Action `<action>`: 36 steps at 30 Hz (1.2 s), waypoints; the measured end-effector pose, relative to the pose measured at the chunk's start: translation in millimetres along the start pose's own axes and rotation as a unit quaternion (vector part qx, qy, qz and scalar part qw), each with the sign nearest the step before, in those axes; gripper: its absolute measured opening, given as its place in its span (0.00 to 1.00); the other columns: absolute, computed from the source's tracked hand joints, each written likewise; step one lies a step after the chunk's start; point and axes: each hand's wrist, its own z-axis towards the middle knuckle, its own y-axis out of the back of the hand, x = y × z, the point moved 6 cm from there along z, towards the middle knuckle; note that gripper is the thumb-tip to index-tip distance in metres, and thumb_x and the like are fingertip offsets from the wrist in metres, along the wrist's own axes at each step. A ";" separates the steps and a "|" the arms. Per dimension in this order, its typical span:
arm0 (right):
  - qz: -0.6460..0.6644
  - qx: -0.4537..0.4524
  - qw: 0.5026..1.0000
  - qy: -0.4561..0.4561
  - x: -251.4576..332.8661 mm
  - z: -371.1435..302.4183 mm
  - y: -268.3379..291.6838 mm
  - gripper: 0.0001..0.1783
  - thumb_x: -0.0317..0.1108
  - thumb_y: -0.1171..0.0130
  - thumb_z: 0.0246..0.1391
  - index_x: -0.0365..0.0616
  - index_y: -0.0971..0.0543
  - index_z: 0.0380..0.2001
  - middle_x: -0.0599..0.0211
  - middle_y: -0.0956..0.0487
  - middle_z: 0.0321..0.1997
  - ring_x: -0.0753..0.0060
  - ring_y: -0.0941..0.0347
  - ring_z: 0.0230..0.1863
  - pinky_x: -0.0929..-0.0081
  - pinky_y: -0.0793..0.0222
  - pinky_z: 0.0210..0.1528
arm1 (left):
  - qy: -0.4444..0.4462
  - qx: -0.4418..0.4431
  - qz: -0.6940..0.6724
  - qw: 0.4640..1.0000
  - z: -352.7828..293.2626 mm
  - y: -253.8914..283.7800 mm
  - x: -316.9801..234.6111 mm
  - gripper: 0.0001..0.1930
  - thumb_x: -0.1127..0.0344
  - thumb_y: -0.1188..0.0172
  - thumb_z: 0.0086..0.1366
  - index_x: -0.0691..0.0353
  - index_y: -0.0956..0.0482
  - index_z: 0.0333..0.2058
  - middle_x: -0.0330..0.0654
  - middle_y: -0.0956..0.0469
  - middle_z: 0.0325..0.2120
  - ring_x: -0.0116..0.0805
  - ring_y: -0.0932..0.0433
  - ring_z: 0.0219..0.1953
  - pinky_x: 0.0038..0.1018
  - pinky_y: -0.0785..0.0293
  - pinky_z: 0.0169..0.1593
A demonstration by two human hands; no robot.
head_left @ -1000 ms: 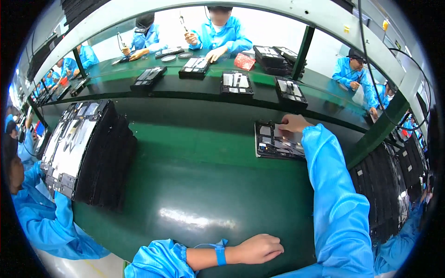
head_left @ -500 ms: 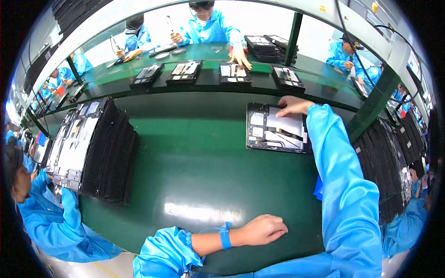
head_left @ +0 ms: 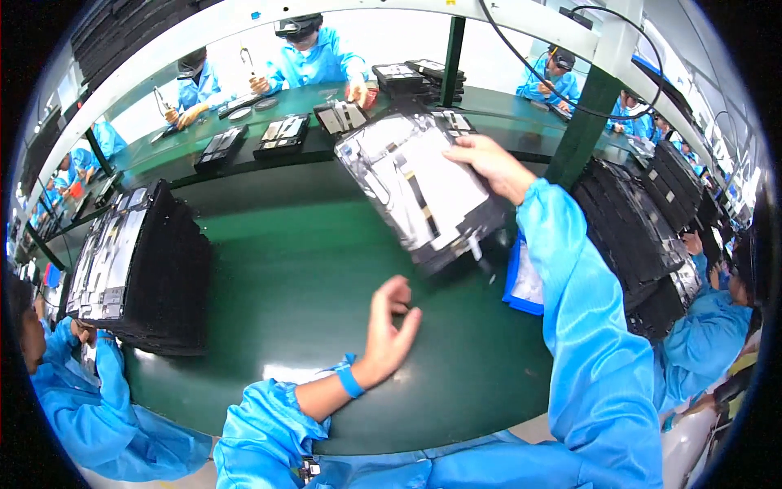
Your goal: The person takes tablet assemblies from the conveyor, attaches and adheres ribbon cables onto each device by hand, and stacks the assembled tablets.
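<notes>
My right hand [head_left: 491, 165] grips an opened tablet [head_left: 419, 183] by its right edge, thumb on its face. The tablet is tilted and lifted above the green table [head_left: 277, 301]. Its inner side faces me, with pale battery panels, dark strips and a small loose-looking tab at the lower end; motion blurs its edges. My left hand [head_left: 391, 334] hovers below and left of the tablet, apart from it, holding nothing, thumb and fingers spread. A blue band [head_left: 350, 379] circles my left wrist.
At the left stands a tall stack of tablets in black trays [head_left: 167, 277]; more stacks [head_left: 623, 228] stand at right. A blue bin [head_left: 524, 306] sits beside my right forearm. Several tablets [head_left: 281, 134] line the shelf ahead. Co-workers in blue sit across and at both sides.
My right hand has lifted the tablet off the table and brought it tilted nearer. My left hand has risen and spread its fingers. The view has shifted right, uncovering the blue bin.
</notes>
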 end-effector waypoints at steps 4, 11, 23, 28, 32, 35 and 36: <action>0.134 0.012 0.989 -0.060 -36.6 -68.1 -48.6 0.20 0.40 0.42 0.59 0.35 0.25 0.47 0.63 0.20 0.41 0.73 0.23 0.38 0.73 0.27 0.43 | 0.002 -0.026 0.002 1.000 -2.0 21.5 -28.6 0.48 0.72 0.38 0.59 0.64 0.65 0.68 0.57 0.45 0.63 0.45 0.37 0.61 0.35 0.40 0.62; 0.271 -0.048 0.954 -0.118 -77.2 -177.8 -103.0 0.25 0.29 0.53 0.62 0.33 0.39 0.61 0.55 0.27 0.56 0.69 0.28 0.53 0.72 0.31 0.54 | 0.127 0.116 0.035 0.984 -67.7 21.2 -39.7 0.59 0.60 0.32 0.58 0.74 0.78 0.65 0.64 0.55 0.66 0.53 0.51 0.69 0.40 0.56 0.69; 0.024 -0.032 0.999 -0.037 -108.3 -240.1 -126.5 0.38 0.33 0.50 0.60 0.30 0.52 0.67 0.46 0.55 0.74 0.53 0.65 0.75 0.65 0.68 0.73 | 0.123 0.195 0.347 0.909 -107.2 23.7 -64.0 0.62 0.48 0.31 0.51 0.80 0.68 0.64 0.73 0.61 0.65 0.66 0.61 0.69 0.55 0.69 0.68; -0.138 -0.069 0.985 0.078 -78.0 -242.6 -114.4 0.31 0.31 0.49 0.56 0.41 0.39 0.63 0.47 0.54 0.73 0.49 0.66 0.75 0.56 0.69 0.72 | 0.049 0.189 0.432 0.880 -58.5 36.1 -62.4 0.38 0.53 0.36 0.56 0.65 0.39 0.60 0.65 0.53 0.66 0.66 0.61 0.69 0.57 0.68 0.67; -0.205 -0.090 0.967 0.121 -68.7 -248.4 -109.8 0.22 0.31 0.46 0.53 0.46 0.28 0.53 0.51 0.49 0.72 0.48 0.64 0.74 0.53 0.67 0.71 | -0.010 0.174 0.411 0.895 -31.6 25.5 -59.0 0.15 0.57 0.35 0.56 0.59 0.20 0.39 0.55 0.39 0.61 0.64 0.54 0.67 0.58 0.64 0.66; -0.229 -0.068 0.957 0.167 -57.5 -249.4 -110.9 0.19 0.33 0.44 0.51 0.46 0.24 0.48 0.52 0.42 0.69 0.48 0.57 0.72 0.53 0.61 0.69 | -0.067 0.132 0.349 0.925 -33.7 26.9 -57.7 0.06 0.63 0.32 0.52 0.51 0.18 0.30 0.43 0.27 0.53 0.53 0.43 0.64 0.55 0.59 0.65; -0.234 -0.043 0.949 0.207 -50.2 -250.5 -114.4 0.17 0.33 0.42 0.49 0.47 0.23 0.45 0.54 0.38 0.66 0.48 0.52 0.70 0.53 0.56 0.67 | -0.193 0.116 0.363 0.904 -44.1 28.7 -70.0 0.06 0.63 0.32 0.51 0.47 0.18 0.29 0.37 0.24 0.47 0.47 0.37 0.59 0.51 0.56 0.64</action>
